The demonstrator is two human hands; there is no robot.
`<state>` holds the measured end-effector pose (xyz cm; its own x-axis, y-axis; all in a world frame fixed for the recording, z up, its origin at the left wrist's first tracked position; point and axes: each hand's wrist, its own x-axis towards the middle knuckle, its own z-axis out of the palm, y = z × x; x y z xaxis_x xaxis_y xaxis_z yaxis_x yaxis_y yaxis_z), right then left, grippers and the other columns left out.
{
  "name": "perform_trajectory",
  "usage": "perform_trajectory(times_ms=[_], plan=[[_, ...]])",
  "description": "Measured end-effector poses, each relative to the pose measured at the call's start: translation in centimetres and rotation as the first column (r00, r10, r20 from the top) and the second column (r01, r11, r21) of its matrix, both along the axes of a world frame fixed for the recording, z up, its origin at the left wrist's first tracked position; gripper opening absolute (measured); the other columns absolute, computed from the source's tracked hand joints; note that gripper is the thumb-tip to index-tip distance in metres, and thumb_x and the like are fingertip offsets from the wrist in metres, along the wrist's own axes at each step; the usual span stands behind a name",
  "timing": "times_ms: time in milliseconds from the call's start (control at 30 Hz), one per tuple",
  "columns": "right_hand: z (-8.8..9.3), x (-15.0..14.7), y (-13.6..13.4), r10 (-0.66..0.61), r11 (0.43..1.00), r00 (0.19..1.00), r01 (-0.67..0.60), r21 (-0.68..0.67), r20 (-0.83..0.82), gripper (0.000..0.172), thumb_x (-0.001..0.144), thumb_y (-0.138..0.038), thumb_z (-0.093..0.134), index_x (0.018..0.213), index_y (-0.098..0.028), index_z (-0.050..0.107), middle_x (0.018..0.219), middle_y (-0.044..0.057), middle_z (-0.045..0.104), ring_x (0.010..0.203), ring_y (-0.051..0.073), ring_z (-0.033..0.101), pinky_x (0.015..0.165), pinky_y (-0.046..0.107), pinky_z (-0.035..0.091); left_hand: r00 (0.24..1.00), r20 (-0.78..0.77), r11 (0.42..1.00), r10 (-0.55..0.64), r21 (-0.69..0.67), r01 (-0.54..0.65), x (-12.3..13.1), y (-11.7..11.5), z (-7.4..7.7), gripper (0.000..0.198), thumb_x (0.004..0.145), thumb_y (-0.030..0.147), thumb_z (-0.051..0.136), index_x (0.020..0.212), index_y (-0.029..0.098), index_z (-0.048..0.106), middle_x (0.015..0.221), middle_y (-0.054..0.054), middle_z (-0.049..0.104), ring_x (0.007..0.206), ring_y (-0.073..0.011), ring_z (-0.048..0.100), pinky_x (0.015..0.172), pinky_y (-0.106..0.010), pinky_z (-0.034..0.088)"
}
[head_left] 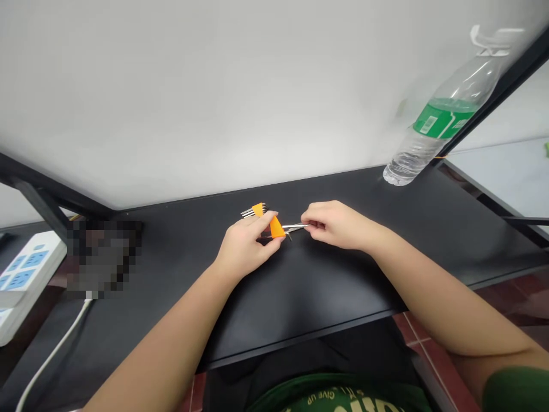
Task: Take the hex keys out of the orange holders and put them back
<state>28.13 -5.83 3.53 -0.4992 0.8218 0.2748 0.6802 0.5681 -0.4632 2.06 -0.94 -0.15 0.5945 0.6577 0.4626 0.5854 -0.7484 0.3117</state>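
Note:
My left hand (pixel 245 247) is closed round an orange hex key holder (pixel 277 227), just above the black desk. Several metal hex keys (pixel 247 213) stick out of the holder's far left side, with their short dark bent ends beside the orange part. My right hand (pixel 328 223) pinches the end of a long silver hex key (pixel 295 226) between thumb and fingers. That key's other end reaches the right side of the holder. A short dark key tip shows below it. My left fingers hide part of the holder.
A clear water bottle (pixel 446 119) with a green label stands at the back right of the black desk (pixel 180 274). On the left are a white power strip (pixel 30 274), a white cable (pixel 55 355) and a blurred-out device (pixel 103 257). A pale wall rises behind.

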Motion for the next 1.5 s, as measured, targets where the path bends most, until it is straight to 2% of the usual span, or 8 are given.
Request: perform_trajectory(times_ms=[267, 367, 567, 800, 1000, 1167, 1367, 1500], plan=[[0.2, 0.0, -0.1, 0.057, 0.997, 0.998, -0.058, -0.044, -0.01, 0.014, 0.096, -0.015, 0.056, 0.092, -0.017, 0.069, 0.086, 0.003, 0.061, 0.072, 0.014, 0.055, 0.07, 0.026, 0.041, 0.999, -0.024, 0.999, 0.025, 0.025, -0.024, 0.0, 0.0, 0.0, 0.043, 0.085, 0.038, 0.073, 0.125, 0.025, 0.068, 0.086, 0.0, 0.075, 0.076, -0.0175, 0.071, 0.077, -0.029, 0.056], [0.4, -0.1, -0.3, 0.045, 0.997, 0.999, -0.046, -0.058, -0.02, 0.014, 0.096, -0.015, 0.056, 0.091, -0.018, 0.069, 0.086, 0.004, 0.062, 0.072, 0.014, 0.055, 0.069, 0.027, 0.041, 0.999, -0.043, 0.999, 0.029, 0.042, -0.027, 0.0, 0.0, 0.1, 0.041, 0.086, 0.039, 0.071, 0.125, 0.026, 0.068, 0.085, 0.0, 0.075, 0.078, -0.0189, 0.071, 0.08, -0.031, 0.056], [0.8, 0.2, -0.3, 0.014, 0.999, 0.998, -0.017, -0.048, -0.054, 0.015, 0.096, -0.018, 0.056, 0.089, -0.019, 0.069, 0.083, 0.003, 0.061, 0.069, 0.014, 0.054, 0.066, 0.027, 0.04, 0.998, -0.023, 0.998, 0.052, 0.04, -0.051, -0.1, 0.0, 0.1, 0.041, 0.087, 0.043, 0.071, 0.124, 0.027, 0.068, 0.086, 0.0, 0.076, 0.076, -0.0189, 0.071, 0.077, -0.031, 0.055], [0.6, 0.4, -0.1, -0.016, 0.999, 0.998, 0.014, -0.041, -0.063, 0.016, 0.096, -0.017, 0.056, 0.088, -0.019, 0.069, 0.083, 0.002, 0.062, 0.071, 0.014, 0.054, 0.068, 0.027, 0.041, 0.998, -0.021, 0.996, 0.055, 0.075, -0.053, -0.2, 0.0, -0.1, 0.044, 0.085, 0.041, 0.074, 0.126, 0.026, 0.068, 0.091, 0.0, 0.077, 0.081, -0.0201, 0.073, 0.084, -0.032, 0.056], [0.6, 0.3, -0.1, -0.054, 0.985, 0.98, 0.022, -0.17, -0.19, 0.017, 0.097, -0.018, 0.056, 0.089, -0.019, 0.07, 0.084, 0.001, 0.063, 0.066, 0.012, 0.057, 0.067, 0.026, 0.045, 0.998, -0.037, 0.997, 0.059, 0.056, -0.057, -0.1, -0.1, -0.1, 0.044, 0.084, 0.039, 0.074, 0.126, 0.027, 0.068, 0.09, 0.0, 0.077, 0.08, -0.0203, 0.073, 0.079, -0.032, 0.056], [0.2, 0.2, 0.0, -0.064, 0.981, 0.968, 0.017, -0.194, -0.241, 0.015, 0.096, -0.02, 0.058, 0.089, -0.02, 0.071, 0.084, 0.001, 0.063, 0.064, 0.011, 0.057, 0.064, 0.026, 0.047, 0.998, -0.036, 0.997, 0.045, 0.068, -0.043, 0.0, -0.1, 0.0, 0.04, 0.087, 0.04, 0.071, 0.124, 0.026, 0.068, 0.088, -0.001, 0.077, 0.081, -0.0209, 0.074, 0.079, -0.033, 0.056], [-0.2, 0.3, 0.1, -0.11, 0.959, 0.948, 0.023, -0.282, -0.298, 0.015, 0.097, -0.023, 0.058, 0.091, -0.02, 0.07, 0.087, 0.001, 0.063, 0.057, 0.009, 0.056, 0.056, 0.025, 0.048, 0.997, -0.033, 0.996, 0.065, 0.069, -0.063, -0.2, -0.1, 0.0, 0.042, 0.086, 0.042, 0.072, 0.126, 0.028, 0.067, 0.1, -0.002, 0.078, 0.084, -0.0206, 0.074, 0.078, -0.032, 0.057], [-0.4, 0.4, 0.2, -0.127, 0.95, 0.942, 0.026, -0.31, -0.31, 0.015, 0.097, -0.026, 0.058, 0.091, -0.02, 0.071, 0.087, 0.002, 0.063, 0.057, 0.01, 0.057, 0.055, 0.024, 0.049, 0.998, -0.028, 0.996, 0.059, 0.072, -0.057, -0.2, -0.1, 0.0, 0.04, 0.087, 0.041, 0.072, 0.125, 0.027, 0.068, 0.098, -0.001, 0.078, 0.084, -0.0204, 0.074, 0.079, -0.032, 0.057]])
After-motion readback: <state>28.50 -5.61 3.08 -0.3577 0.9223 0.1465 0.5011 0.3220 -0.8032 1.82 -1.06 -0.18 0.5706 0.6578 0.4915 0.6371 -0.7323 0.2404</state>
